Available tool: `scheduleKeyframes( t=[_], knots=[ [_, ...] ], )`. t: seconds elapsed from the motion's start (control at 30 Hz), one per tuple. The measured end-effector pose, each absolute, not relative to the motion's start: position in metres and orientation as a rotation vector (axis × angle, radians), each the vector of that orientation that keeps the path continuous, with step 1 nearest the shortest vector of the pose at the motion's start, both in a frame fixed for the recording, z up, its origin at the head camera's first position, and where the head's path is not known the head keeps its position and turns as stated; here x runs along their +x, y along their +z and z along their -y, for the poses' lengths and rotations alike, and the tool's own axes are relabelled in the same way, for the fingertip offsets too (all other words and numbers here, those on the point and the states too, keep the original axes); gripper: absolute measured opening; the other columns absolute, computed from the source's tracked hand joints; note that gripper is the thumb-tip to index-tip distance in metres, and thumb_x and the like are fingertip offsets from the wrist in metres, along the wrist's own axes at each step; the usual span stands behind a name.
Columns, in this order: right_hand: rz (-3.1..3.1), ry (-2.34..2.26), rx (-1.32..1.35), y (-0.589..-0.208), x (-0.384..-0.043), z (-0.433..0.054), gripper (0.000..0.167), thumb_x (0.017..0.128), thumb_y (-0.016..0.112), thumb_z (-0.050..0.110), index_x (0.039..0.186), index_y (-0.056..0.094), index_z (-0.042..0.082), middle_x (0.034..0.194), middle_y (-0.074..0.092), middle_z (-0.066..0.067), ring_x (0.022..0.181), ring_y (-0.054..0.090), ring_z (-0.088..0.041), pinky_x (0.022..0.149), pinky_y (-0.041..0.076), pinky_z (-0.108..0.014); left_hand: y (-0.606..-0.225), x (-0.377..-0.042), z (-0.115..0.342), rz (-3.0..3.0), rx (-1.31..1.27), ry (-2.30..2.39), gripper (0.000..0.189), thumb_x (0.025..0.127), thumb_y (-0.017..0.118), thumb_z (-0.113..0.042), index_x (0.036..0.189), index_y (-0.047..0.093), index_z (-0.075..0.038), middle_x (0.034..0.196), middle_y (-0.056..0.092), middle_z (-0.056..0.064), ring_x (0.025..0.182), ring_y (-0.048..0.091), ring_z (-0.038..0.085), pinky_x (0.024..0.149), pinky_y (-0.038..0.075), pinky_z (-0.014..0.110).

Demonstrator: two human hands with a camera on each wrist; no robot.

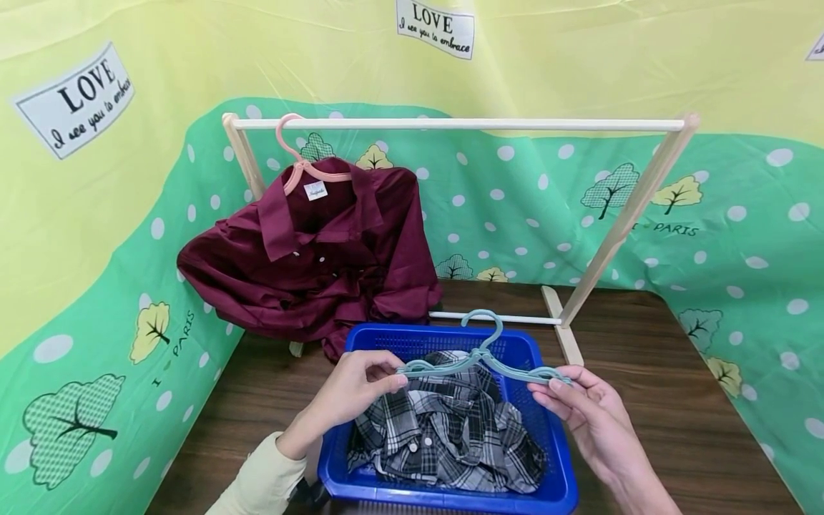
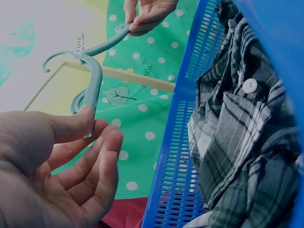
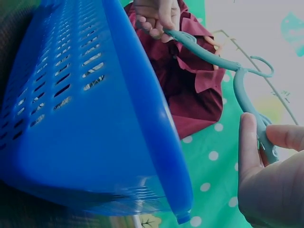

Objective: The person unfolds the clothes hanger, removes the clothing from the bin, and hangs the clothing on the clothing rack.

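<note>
Both hands hold a teal clothes hanger (image 1: 479, 355) by its two ends, its hook upward, above a blue plastic basket (image 1: 335, 458). The left hand (image 1: 354, 386) pinches the left end between thumb and fingers; the left wrist view shows the thumb flat against the hanger's arm. At the other end, the right hand (image 1: 595, 415) grips with thumb and fingers. Below the hanger, a black and white plaid shirt (image 1: 450, 436) with white buttons lies crumpled in the basket. In the right wrist view the basket's side hides most of the shirt.
Behind the basket stands a wooden rack with a white rail (image 1: 483, 124). A maroon shirt (image 1: 322, 265) hangs at its left on a pink hanger (image 1: 286, 139). The rack's right foot (image 1: 563, 329) rests on the dark wooden table (image 1: 669, 400). A printed curtain (image 1: 528, 214) surrounds the table.
</note>
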State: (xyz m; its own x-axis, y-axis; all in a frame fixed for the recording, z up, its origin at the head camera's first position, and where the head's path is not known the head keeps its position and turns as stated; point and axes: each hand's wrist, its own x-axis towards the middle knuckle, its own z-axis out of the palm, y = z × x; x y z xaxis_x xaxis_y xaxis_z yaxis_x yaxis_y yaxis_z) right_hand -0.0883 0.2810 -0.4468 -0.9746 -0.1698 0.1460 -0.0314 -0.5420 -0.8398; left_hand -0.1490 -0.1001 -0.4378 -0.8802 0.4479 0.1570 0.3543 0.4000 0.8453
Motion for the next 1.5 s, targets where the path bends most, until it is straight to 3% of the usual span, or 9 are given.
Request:
scheduleKeyframes(
  t=[0.27, 0.4, 0.57, 0.77, 1.07, 1.27, 1.5],
  knots=[
    [-1.468, -2.678, -0.278, -0.447, -0.088, -0.281, 0.038, 0.113, 0.041, -0.014, 0.117, 0.075, 0.0, 0.116, 0.081, -0.017, 0.108, 0.082, -0.027, 0.095, 0.063, -0.035, -0.428, -0.151, 0.098, -2.629, 0.859, 1.397, 0.022, 0.101, 0.085, -0.023, 0.122, 0.082, -0.015, 0.115, 0.08, -0.001, 0.102, 0.074, 0.016, 0.086, 0.062, 0.033],
    [-1.464, -2.681, -0.282, -0.447, -0.088, -0.28, 0.038, 0.113, 0.041, -0.014, 0.117, 0.076, 0.0, 0.115, 0.081, -0.018, 0.107, 0.082, -0.027, 0.094, 0.063, -0.035, -0.419, -0.151, 0.087, -2.678, 0.913, 1.404, 0.021, 0.1, 0.086, -0.024, 0.121, 0.084, -0.019, 0.119, 0.079, -0.003, 0.107, 0.073, 0.018, 0.091, 0.062, 0.036],
    [-1.445, -2.672, -0.335, -0.447, -0.088, -0.279, 0.039, 0.113, 0.039, -0.015, 0.118, 0.075, 0.0, 0.116, 0.081, -0.017, 0.109, 0.082, -0.026, 0.095, 0.063, -0.035, -0.416, -0.151, 0.077, -2.744, 0.947, 1.389, 0.011, 0.098, 0.087, -0.02, 0.11, 0.088, -0.021, 0.106, 0.077, -0.009, 0.097, 0.069, 0.014, 0.086, 0.062, 0.038],
    [-1.451, -2.653, -0.346, -0.448, -0.088, -0.278, 0.04, 0.113, 0.039, -0.015, 0.118, 0.075, 0.001, 0.117, 0.081, -0.016, 0.11, 0.082, -0.026, 0.097, 0.063, -0.035, -0.418, -0.151, 0.075, -2.792, 0.923, 1.407, 0.005, 0.096, 0.088, -0.016, 0.097, 0.089, -0.021, 0.087, 0.068, -0.015, 0.075, 0.058, 0.005, 0.067, 0.053, 0.027],
    [-1.398, -2.662, -0.342, -0.45, -0.088, -0.278, 0.04, 0.114, 0.038, -0.014, 0.119, 0.075, 0.0, 0.118, 0.081, -0.017, 0.111, 0.081, -0.026, 0.098, 0.062, -0.035, -0.425, -0.153, 0.081, -2.792, 0.921, 1.572, 0.009, 0.097, 0.086, -0.011, 0.097, 0.086, -0.02, 0.09, 0.074, -0.008, 0.072, 0.058, 0.005, 0.064, 0.053, 0.025],
    [-1.444, -2.655, -0.319, -0.448, -0.086, -0.278, 0.039, 0.114, 0.04, -0.014, 0.118, 0.076, 0.0, 0.117, 0.081, -0.017, 0.11, 0.082, -0.026, 0.097, 0.062, -0.035, -0.421, -0.15, 0.082, -2.737, 0.871, 1.498, 0.007, 0.099, 0.086, -0.012, 0.102, 0.084, -0.018, 0.095, 0.073, -0.01, 0.083, 0.065, 0.005, 0.073, 0.059, 0.028],
    [-1.547, -2.582, -0.319, -0.446, -0.085, -0.273, 0.038, 0.113, 0.042, -0.013, 0.117, 0.076, 0.002, 0.115, 0.082, -0.016, 0.111, 0.082, -0.026, 0.097, 0.063, -0.036, -0.408, -0.147, 0.069, -2.677, 0.973, 1.532, 0.019, 0.1, 0.085, -0.019, 0.119, 0.083, -0.015, 0.107, 0.077, -0.004, 0.099, 0.07, 0.011, 0.088, 0.062, 0.036]
  ],
)
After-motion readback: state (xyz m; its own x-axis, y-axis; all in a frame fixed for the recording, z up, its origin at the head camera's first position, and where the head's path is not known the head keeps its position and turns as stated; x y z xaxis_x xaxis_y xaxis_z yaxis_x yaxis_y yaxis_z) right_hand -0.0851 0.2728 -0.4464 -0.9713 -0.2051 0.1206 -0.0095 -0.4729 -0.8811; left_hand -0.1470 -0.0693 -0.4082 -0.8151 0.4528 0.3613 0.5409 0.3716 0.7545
